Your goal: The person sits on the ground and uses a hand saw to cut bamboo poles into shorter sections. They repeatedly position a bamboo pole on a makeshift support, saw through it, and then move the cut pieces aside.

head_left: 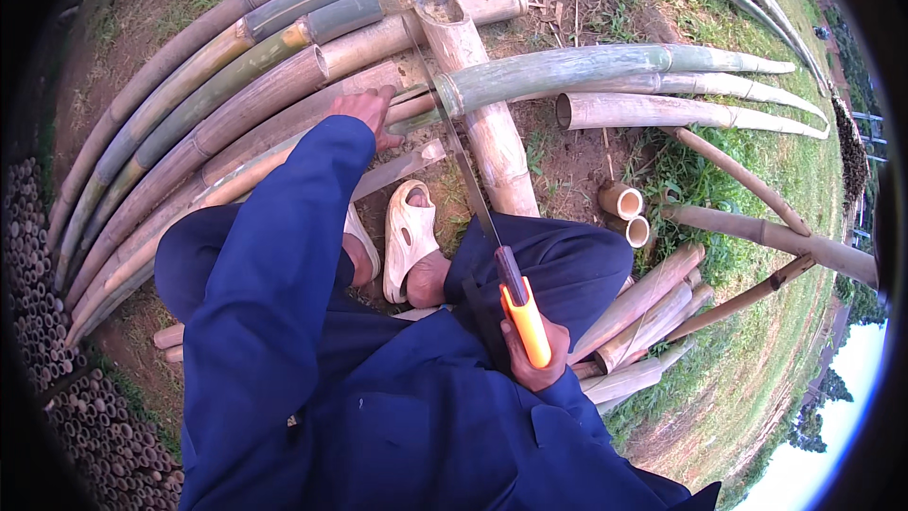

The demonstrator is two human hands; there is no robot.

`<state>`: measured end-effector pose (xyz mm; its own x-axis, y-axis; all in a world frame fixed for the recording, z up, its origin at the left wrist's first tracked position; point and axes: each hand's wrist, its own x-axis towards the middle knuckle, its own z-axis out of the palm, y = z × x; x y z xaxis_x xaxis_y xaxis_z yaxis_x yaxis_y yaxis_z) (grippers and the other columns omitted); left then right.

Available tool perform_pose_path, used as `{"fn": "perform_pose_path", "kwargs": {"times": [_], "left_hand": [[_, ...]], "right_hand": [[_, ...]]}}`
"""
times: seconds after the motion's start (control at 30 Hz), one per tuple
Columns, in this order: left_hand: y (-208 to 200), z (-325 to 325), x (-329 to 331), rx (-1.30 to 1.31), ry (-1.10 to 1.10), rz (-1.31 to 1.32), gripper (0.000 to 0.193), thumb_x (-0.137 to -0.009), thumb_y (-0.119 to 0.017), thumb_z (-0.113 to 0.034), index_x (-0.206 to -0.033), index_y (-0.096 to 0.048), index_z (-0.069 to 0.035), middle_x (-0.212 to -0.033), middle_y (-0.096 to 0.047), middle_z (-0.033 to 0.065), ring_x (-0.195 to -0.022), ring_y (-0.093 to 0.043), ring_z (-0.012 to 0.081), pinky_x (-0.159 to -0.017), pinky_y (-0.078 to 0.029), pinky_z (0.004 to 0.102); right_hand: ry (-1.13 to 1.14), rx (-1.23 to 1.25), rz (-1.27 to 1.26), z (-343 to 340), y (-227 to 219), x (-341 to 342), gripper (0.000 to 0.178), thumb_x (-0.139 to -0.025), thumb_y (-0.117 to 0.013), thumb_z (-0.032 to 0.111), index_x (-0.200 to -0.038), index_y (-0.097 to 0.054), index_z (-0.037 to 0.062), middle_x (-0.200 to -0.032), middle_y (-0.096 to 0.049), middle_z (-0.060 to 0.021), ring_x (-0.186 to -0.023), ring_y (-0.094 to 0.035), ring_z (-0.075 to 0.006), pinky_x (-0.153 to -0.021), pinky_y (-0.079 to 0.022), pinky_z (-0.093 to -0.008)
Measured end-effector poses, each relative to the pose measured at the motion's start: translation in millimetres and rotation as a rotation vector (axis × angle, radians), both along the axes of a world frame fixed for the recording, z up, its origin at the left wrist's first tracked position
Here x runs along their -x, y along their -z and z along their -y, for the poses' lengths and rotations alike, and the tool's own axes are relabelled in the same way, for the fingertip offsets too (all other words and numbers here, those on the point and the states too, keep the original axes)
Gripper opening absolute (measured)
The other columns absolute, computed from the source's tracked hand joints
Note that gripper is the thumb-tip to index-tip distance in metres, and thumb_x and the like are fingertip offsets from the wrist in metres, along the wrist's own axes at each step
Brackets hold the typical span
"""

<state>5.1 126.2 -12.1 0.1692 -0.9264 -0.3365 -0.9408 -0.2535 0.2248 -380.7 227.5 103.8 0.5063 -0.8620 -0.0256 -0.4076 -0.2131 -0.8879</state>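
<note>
Clearly, I've a handsaw [478,194] mid-frame, right hand [539,360] clenched round its orange handle [532,326]; left hand [367,114] at bamboo [411,109], upper centre, grip unclear. Saw likely light, springy; best held there.

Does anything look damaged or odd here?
Yes: the thick bamboo log lying crosswise beneath the green pole has an open hollow in its upper side near the far end, breaking its rounded surface. Whether that is damage or a deliberate cut, I cannot tell.
</note>
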Motion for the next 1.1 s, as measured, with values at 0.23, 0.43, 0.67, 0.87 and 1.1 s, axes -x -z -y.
{"fn": "perform_pose_path", "kwargs": {"times": [0.23,0.43,0.67,0.87,1.1], "left_hand": [[-5.5,13.3,-1.0,-0.021,-0.019,0.003,0.086,-0.074,-0.087,-0.046,-0.142,-0.051,-0.008,-0.123,-0.069,0.0218,-0.110,-0.069,0.0410,-0.094,-0.055,0.0516],[-3.6,4.6,-1.4,-0.027,-0.035,0.017,0.090,-0.072,-0.088,-0.045,-0.146,-0.049,-0.011,-0.122,-0.070,0.0213,-0.112,-0.068,0.0415,-0.096,-0.053,0.0529],[-22.8,19.0,-2.5,-0.079,-0.071,-0.040,0.090,-0.072,-0.087,-0.049,-0.146,-0.051,-0.013,-0.125,-0.070,0.0211,-0.117,-0.067,0.0410,-0.098,-0.053,0.0518],[-30.2,13.1,-36.5,0.072,-0.217,-0.104,0.080,-0.080,-0.080,-0.061,-0.140,-0.058,-0.013,-0.127,-0.071,0.0164,-0.118,-0.067,0.0395,-0.101,-0.052,0.0512],[0.6,-17.4,-21.1,0.475,-0.041,0.088,0.071,-0.079,-0.082,-0.055,-0.131,-0.060,-0.010,-0.123,-0.064,0.0112,-0.115,-0.063,0.0341,-0.100,-0.051,0.0462]], "right_hand": [[0.045,-0.109,0.133,74.0,39.1,-91.3,0.010,-0.094,-0.071,0.004,-0.099,-0.069,-0.0037,-0.073,-0.068,-0.0142,-0.061,-0.063,-0.0168,-0.061,-0.051,-0.0328],[-0.004,-0.040,-0.040,-0.5,-3.9,8.9,0.028,-0.091,-0.073,0.003,-0.119,-0.072,-0.0022,-0.086,-0.075,-0.0166,-0.076,-0.076,-0.0266,-0.070,-0.057,-0.0325],[0.025,-0.056,0.116,68.2,44.1,-75.1,0.014,-0.092,-0.072,0.005,-0.102,-0.070,-0.0033,-0.071,-0.066,-0.0168,-0.059,-0.066,-0.0258,-0.060,-0.051,-0.0348],[0.053,-0.152,0.136,83.2,53.6,-74.6,0.017,-0.096,-0.072,0.008,-0.107,-0.071,-0.0051,-0.078,-0.069,-0.0052,-0.069,-0.061,-0.0094,-0.065,-0.050,-0.0285],[0.001,-0.041,0.069,72.7,47.4,-76.0,0.020,-0.097,-0.073,0.008,-0.111,-0.072,-0.0056,-0.079,-0.067,-0.0011,-0.070,-0.057,-0.0051,-0.065,-0.048,-0.0230]]}}
